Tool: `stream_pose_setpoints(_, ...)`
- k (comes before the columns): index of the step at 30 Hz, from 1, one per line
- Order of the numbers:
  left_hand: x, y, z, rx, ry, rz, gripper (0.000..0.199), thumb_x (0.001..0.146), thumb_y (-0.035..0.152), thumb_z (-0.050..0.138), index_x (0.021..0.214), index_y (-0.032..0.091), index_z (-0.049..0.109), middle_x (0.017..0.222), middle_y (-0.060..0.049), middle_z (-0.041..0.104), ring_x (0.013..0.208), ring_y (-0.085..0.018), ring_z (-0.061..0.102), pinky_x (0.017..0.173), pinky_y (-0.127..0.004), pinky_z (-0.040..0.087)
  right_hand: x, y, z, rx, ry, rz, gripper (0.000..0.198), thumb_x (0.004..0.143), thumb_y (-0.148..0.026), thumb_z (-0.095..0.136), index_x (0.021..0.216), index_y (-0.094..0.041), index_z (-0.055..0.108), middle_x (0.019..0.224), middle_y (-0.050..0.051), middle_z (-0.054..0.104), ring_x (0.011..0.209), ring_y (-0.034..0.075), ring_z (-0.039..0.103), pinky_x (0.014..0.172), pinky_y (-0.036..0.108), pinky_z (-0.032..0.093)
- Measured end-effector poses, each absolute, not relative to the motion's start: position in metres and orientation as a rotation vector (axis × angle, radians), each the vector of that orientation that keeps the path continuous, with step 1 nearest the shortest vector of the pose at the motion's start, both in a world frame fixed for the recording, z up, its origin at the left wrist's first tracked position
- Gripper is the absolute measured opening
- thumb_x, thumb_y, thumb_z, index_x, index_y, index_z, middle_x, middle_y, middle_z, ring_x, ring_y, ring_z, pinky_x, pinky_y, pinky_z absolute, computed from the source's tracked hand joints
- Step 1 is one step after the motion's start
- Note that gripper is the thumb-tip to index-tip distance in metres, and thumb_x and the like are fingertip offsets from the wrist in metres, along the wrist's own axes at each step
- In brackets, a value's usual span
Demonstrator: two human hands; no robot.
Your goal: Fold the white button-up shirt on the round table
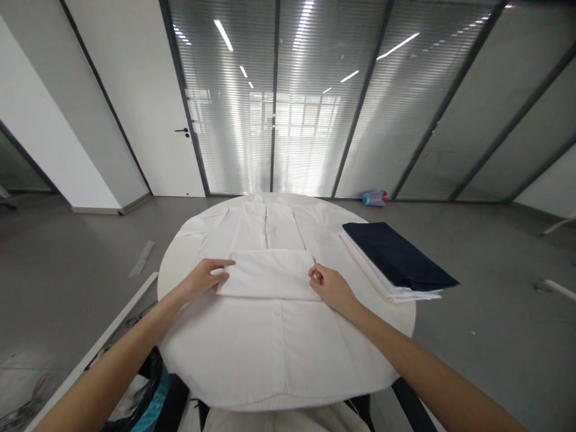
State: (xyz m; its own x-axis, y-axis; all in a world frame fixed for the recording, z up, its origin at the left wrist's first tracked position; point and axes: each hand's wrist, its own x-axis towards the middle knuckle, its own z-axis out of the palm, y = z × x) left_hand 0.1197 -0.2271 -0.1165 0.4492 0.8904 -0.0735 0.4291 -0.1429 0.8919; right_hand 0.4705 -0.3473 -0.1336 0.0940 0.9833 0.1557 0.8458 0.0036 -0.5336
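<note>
A white button-front shirt [243, 342] is spread over the round white table [173, 264], its hem hanging past the near edge. Across its middle lies a flat white rectangle [270, 275] that looks like folded cloth; whether it is part of the shirt I cannot tell. My left hand [207, 277] pinches this piece at its left end, thumb below and fingers on top. At the opposite end my right hand [327, 285] has its fingers curled closed on the right edge.
To the right, a stack of folded garments, navy cloth [396, 252] over white cloth [387, 289], overhangs the table edge. Below left stands a blue basket [155, 402] with a black liner. A blue and red object [375, 198] lies on the floor by the glass wall.
</note>
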Motion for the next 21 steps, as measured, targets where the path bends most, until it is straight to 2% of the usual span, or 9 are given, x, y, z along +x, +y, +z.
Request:
stream_pose_setpoints(3,0.116,-0.224,-0.111,2.029,1.258,0.662,0.065,0.070,0.055,0.071,0.120,0.013,0.071,0.121,-0.017,0.063,0.066,-0.017,0.064,0.060,-0.033,0.055,0.469,-0.349,-0.123,-1.884,-1.893,0.074,0.013,0.086,-0.020,0.055,0.093,-0.020,0.066,0.090,0.006,0.061,0.081,0.019,0.060,0.074,0.032,0.045)
stream_pose_setpoints(5,0.123,-0.225,-0.103,2.304,1.280,0.776,0.057,0.079,0.056,0.065,0.120,0.016,0.071,0.131,-0.017,0.057,0.093,-0.026,0.068,0.081,-0.041,0.057,0.463,-0.345,-0.111,-1.827,-1.966,-0.112,0.017,0.089,-0.024,0.054,0.097,-0.019,0.069,0.109,0.011,0.060,0.099,0.024,0.059,0.090,0.039,0.045)
stream_pose_setpoints(7,0.139,-0.227,-0.097,2.538,1.194,0.792,0.050,0.091,0.054,0.053,0.122,0.019,0.070,0.136,-0.014,0.056,0.118,-0.030,0.060,0.101,-0.046,0.050,0.450,-0.334,-0.099,-1.745,-2.075,-0.148,0.025,0.095,-0.029,0.050,0.106,-0.019,0.070,0.121,0.013,0.059,0.113,0.026,0.057,0.100,0.043,0.042)
stream_pose_setpoints(9,0.161,-0.229,-0.098,2.679,1.065,0.668,0.050,0.099,0.049,0.039,0.127,0.018,0.066,0.139,-0.014,0.056,0.132,-0.031,0.051,0.111,-0.048,0.042,0.432,-0.320,-0.093,-1.669,-2.196,-0.105,0.037,0.100,-0.035,0.042,0.121,-0.017,0.067,0.135,0.014,0.056,0.128,0.028,0.050,0.108,0.045,0.037)
stream_pose_setpoints(11,0.181,-0.232,-0.107,2.768,0.997,0.509,0.052,0.103,0.045,0.031,0.134,0.017,0.061,0.142,-0.014,0.056,0.140,-0.032,0.043,0.115,-0.050,0.037,0.415,-0.306,-0.096,-1.646,-2.286,-0.060,0.050,0.103,-0.044,0.035,0.137,-0.015,0.058,0.151,0.015,0.046,0.142,0.031,0.037,0.116,0.049,0.029)
stream_pose_setpoints(14,0.194,-0.236,-0.130,2.875,1.042,0.381,0.058,0.102,0.050,0.033,0.146,0.015,0.050,0.150,-0.018,0.047,0.145,-0.039,0.033,0.115,-0.058,0.031,0.401,-0.294,-0.114,-1.678,-2.367,0.018,0.069,0.102,-0.059,0.028,0.152,-0.015,0.041,0.161,0.016,0.030,0.150,0.035,0.023,0.121,0.054,0.017)
stream_pose_setpoints(17,0.188,-0.240,-0.148,2.933,1.104,0.410,0.068,0.098,0.057,0.041,0.153,0.017,0.040,0.158,-0.021,0.034,0.146,-0.045,0.027,0.115,-0.063,0.028,0.411,-0.297,-0.132,-1.677,-2.398,0.069,0.076,0.100,-0.066,0.021,0.157,-0.018,0.033,0.163,0.015,0.024,0.151,0.032,0.020,0.123,0.052,0.014)
stream_pose_setpoints(21,0.173,-0.243,-0.155,2.905,1.132,0.450,0.073,0.095,0.062,0.046,0.155,0.021,0.038,0.159,-0.021,0.031,0.147,-0.045,0.025,0.114,-0.063,0.027,0.442,-0.310,-0.143,-1.769,-2.324,0.060,0.078,0.099,-0.069,0.021,0.157,-0.018,0.032,0.164,0.015,0.020,0.152,0.030,0.016,0.122,0.051,0.016)
